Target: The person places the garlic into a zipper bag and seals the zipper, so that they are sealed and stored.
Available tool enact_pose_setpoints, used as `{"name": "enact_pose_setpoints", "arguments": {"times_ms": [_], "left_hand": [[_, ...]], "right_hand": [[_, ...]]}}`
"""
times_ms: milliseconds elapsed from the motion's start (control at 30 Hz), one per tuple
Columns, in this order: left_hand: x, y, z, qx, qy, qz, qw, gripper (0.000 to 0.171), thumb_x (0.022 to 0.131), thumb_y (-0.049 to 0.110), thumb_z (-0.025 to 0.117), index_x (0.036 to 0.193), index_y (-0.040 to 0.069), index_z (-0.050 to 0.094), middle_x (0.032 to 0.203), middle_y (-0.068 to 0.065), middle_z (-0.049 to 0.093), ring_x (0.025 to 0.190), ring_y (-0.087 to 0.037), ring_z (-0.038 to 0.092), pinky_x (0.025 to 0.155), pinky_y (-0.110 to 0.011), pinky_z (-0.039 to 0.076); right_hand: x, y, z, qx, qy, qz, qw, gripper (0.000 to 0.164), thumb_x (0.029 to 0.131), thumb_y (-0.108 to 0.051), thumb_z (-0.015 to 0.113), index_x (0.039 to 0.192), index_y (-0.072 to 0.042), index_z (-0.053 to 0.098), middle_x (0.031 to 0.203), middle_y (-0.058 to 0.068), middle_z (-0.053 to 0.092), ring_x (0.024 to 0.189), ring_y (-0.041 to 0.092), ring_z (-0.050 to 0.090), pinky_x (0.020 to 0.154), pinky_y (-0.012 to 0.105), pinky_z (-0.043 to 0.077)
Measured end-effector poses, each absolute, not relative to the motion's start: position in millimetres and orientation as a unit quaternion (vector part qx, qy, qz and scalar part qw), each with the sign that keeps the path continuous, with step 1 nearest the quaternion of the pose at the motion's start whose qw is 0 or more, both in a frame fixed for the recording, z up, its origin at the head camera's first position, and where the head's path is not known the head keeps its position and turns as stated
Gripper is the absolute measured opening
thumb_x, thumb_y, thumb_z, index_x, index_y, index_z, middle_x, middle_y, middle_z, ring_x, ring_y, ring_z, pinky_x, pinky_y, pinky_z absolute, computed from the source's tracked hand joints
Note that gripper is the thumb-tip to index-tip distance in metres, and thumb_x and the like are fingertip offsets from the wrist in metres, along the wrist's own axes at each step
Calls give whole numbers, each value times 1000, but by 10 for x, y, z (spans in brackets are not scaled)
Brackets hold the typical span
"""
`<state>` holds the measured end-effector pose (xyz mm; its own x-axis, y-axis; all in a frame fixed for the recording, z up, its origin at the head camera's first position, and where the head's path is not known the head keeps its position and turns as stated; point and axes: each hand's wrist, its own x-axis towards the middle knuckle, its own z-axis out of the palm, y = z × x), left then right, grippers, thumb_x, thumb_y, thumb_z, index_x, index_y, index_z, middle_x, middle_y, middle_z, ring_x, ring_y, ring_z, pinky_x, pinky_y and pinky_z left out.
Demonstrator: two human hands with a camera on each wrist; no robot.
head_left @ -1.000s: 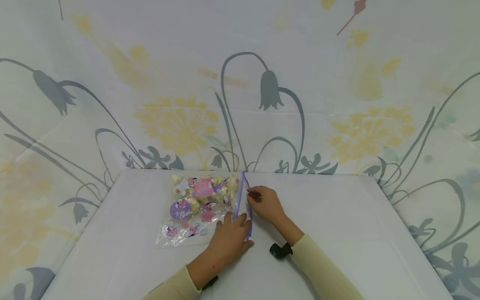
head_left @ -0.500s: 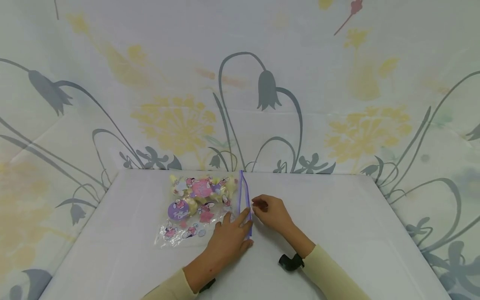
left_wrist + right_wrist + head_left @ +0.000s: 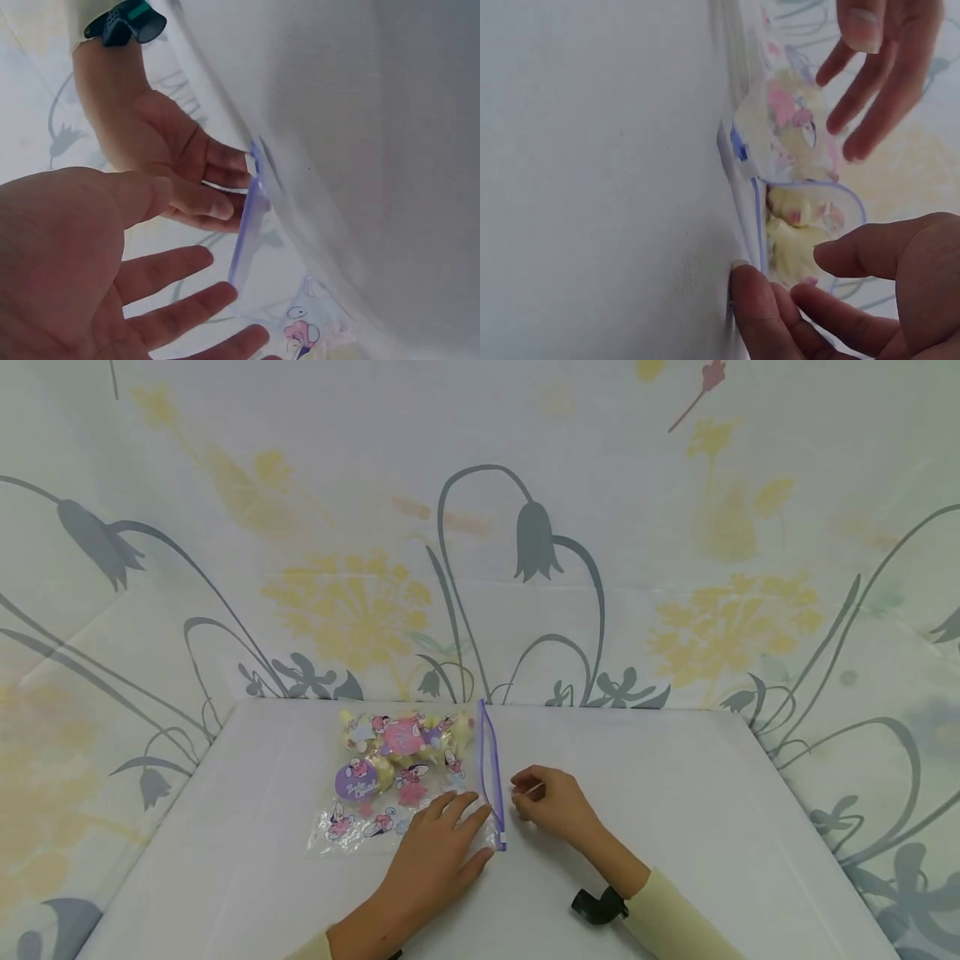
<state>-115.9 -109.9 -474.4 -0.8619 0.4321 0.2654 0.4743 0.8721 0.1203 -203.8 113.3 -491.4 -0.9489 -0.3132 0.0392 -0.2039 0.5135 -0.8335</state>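
Note:
A clear plastic zip bag point(image 3: 411, 795) printed with pink cartoon figures lies flat on the table. Its purple zip edge point(image 3: 481, 752) faces right, and the mouth gapes in the right wrist view. Soft yellow things point(image 3: 795, 240) show inside, their kind unclear. My left hand point(image 3: 435, 860) is over the bag's near right corner, fingers spread and holding nothing. Just right of the mouth, my right hand point(image 3: 555, 802) has loosely bent fingers with nothing between them. A small blue slider point(image 3: 739, 142) sits at the near end of the zip.
The white table point(image 3: 675, 827) runs back to a cloth backdrop point(image 3: 630, 460) with grey and yellow flowers. A black wrist camera point(image 3: 597, 906) sticks out from the right forearm, close over the table.
My right hand has drawn away from the zip edge, moving toward me and right. My left hand has shifted back off the zip edge. The mouth has widened slightly.

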Motion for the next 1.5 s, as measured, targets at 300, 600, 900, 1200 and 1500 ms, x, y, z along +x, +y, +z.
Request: {"name": "enact_pose_setpoints", "arguments": {"times_ms": [300, 600, 900, 1200, 1500], "left_hand": [[-1062, -1169, -4748, -226, -968, -92, 54, 58, 94, 51, 77, 142, 19, 68, 151, -8, 61, 142, -43, 51, 111, -61, 47], [-1010, -1133, -4805, -223, -971, -84, -5, 62, 94, 57, 74, 144, 20, 68, 155, -6, 57, 143, -45, 50, 108, -68, 46], [-1012, -1135, -4832, -218, -970, -107, -26, 61, 96, 54, 73, 147, 20, 65, 158, -6, 55, 145, -46, 48, 107, -70, 47], [-1020, -1154, -4825, -229, -967, -106, -27, 59, 97, 52, 72, 146, 20, 66, 158, -6, 56, 144, -47, 49, 105, -71, 47], [-1063, -1182, -4858, -250, -962, -107, -13, 58, 98, 50, 72, 146, 19, 66, 158, -7, 55, 143, -48, 50, 102, -72, 49]], "right_hand": [[-1880, 1144, -4895, -140, 855, -489, 103, 23, 92, -10, 75, 111, 4, 76, 94, 5, 75, 72, 16, 74, 61, 28, 59], [-1788, 1112, -4846, -134, 855, -483, 133, 17, 91, -9, 76, 102, 3, 78, 84, 4, 74, 67, 15, 73, 60, 29, 61], [-1749, 1085, -4859, -130, 856, -474, 159, 11, 86, -6, 74, 91, 2, 80, 68, 3, 74, 58, 16, 72, 56, 30, 59], [-1711, 998, -4927, -114, 850, -476, 193, 13, 91, -13, 78, 86, -2, 75, 59, 3, 70, 49, 18, 70, 50, 31, 58], [-1681, 940, -4951, -113, 851, -485, 165, 24, 91, -24, 85, 83, -5, 73, 58, 1, 69, 47, 15, 68, 47, 30, 56]]}}
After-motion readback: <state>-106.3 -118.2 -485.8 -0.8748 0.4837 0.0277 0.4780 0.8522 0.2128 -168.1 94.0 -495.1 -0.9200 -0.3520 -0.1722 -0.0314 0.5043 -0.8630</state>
